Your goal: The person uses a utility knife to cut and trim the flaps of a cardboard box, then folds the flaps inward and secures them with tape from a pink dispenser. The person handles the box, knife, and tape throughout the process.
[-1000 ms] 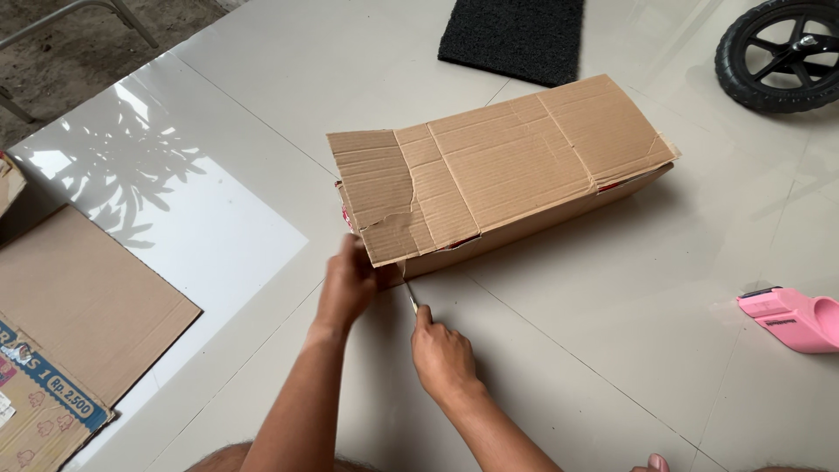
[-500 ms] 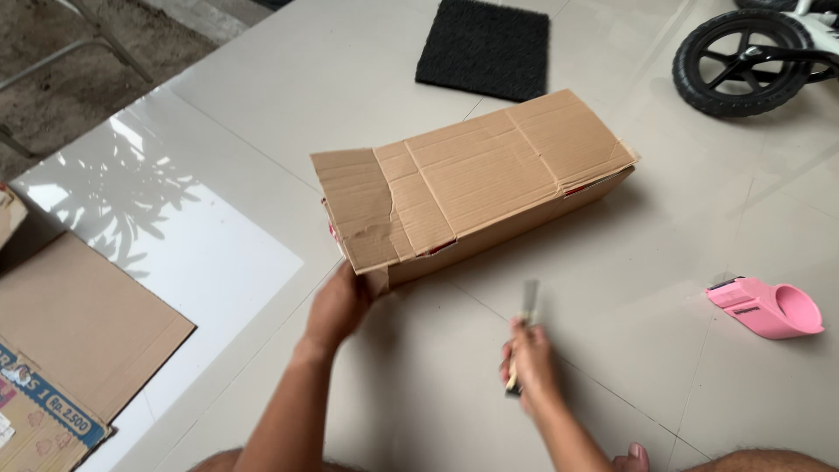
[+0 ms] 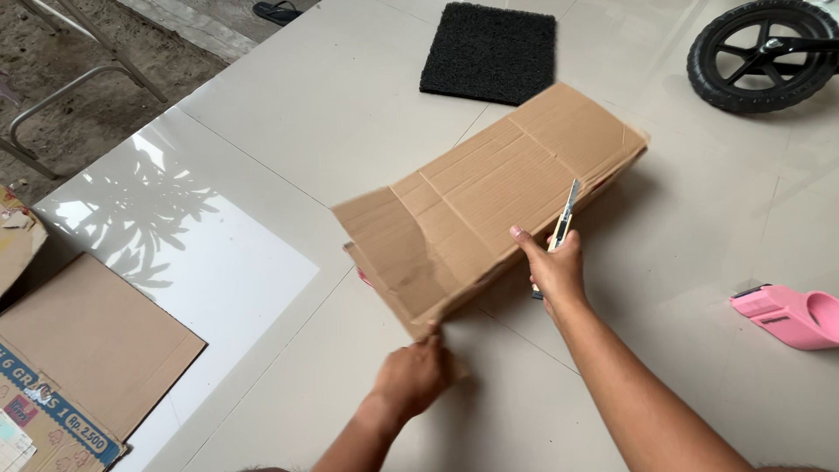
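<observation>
Our right hand (image 3: 558,269) has come back from the floor and now holds the utility knife (image 3: 562,225) upright against the cardboard box (image 3: 489,197)'s near long side. Our left hand (image 3: 418,376) has slipped down to the near corner.

We see a long brown corrugated cardboard box (image 3: 489,210) lying on its side on the pale tile, running diagonally, near flap splayed open and creased. A utility knife (image 3: 562,229) with a yellow handle stands against its long edge, blade extended upward.
</observation>
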